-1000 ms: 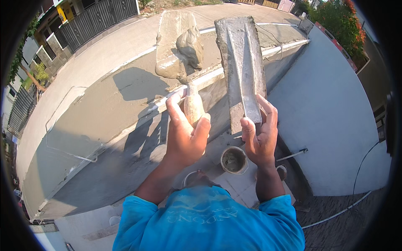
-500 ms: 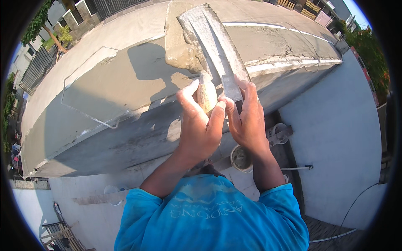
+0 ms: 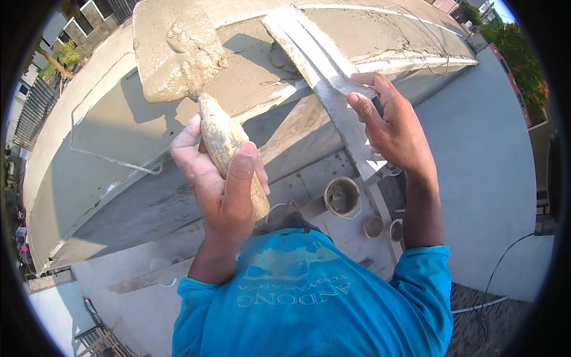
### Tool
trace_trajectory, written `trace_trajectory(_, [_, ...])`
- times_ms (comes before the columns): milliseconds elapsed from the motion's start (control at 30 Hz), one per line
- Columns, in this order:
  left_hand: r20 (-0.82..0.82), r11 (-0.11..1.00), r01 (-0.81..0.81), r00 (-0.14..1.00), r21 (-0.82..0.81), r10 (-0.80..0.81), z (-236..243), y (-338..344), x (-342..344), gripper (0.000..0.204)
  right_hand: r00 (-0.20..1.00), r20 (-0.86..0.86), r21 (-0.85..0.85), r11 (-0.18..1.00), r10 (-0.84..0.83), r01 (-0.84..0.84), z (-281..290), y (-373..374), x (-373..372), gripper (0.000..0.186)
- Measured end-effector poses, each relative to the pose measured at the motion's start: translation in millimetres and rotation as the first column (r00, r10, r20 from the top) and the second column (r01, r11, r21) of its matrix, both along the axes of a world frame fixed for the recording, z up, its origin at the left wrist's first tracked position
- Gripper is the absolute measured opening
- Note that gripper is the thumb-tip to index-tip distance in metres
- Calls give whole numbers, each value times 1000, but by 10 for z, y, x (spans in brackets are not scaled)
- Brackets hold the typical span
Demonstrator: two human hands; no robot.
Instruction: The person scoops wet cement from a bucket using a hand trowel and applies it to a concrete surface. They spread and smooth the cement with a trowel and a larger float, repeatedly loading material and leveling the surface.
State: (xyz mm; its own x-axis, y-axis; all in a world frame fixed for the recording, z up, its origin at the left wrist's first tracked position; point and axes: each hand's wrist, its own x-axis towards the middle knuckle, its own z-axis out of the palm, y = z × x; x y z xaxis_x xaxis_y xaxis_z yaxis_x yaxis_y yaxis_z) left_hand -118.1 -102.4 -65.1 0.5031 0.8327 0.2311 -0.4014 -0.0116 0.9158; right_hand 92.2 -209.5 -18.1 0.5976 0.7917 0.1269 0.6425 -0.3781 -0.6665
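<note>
My left hand is closed around the worn wooden handle of a trowel, raised above the top of a low wall. Wet grey mortar covers much of its broad blade. To the right, my right hand grips the handle of a long metal plastering float, partly hidden by the fingers. The float slants away from me, its far end over the wall top, with a dark lump of mortar beside it. The two tools are apart.
Smooth wet mortar coats the curved wall top. A bent thin rod lies across its left part. Below are a bucket with mortar inside and small containers, including a brown pot. A pale wall rises at right.
The hands and tools, close together before, have drawn apart. My left hand has moved left and nearer with the mortar-laden trowel; my right hand has moved right with the float.
</note>
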Motion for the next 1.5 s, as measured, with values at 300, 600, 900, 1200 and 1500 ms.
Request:
trace_trajectory(300, [53, 997, 56, 997, -57, -53, 18, 194, -411, 64, 912, 406, -170, 985, 61, 9, 234, 372, -90, 38])
trace_trajectory(600, [52, 999, -9, 999, -37, 11, -90, 346, -768, 62, 836, 525, -327, 945, 159, 26, 282, 1062, -485, 39])
trace_trajectory(900, [72, 1000, -3, 997, -16, 4, -106, 460, -1201, 68, 762, 639, -138, 990, 106, -22, -51, 1758, -202, 40])
trace_trajectory(1200, [60, 999, -35, 998, 31, 33, -197, 471, -1225, 61, 348, 852, -425, 905, 391, 25, -379, 1796, 824, 28])
trace_trajectory(1500, [20, 995, -98, 995, 15, 98, -123, 318, -925, 63, 909, 411, -370, 900, -65, 231, 108, 1324, 1268, 48])
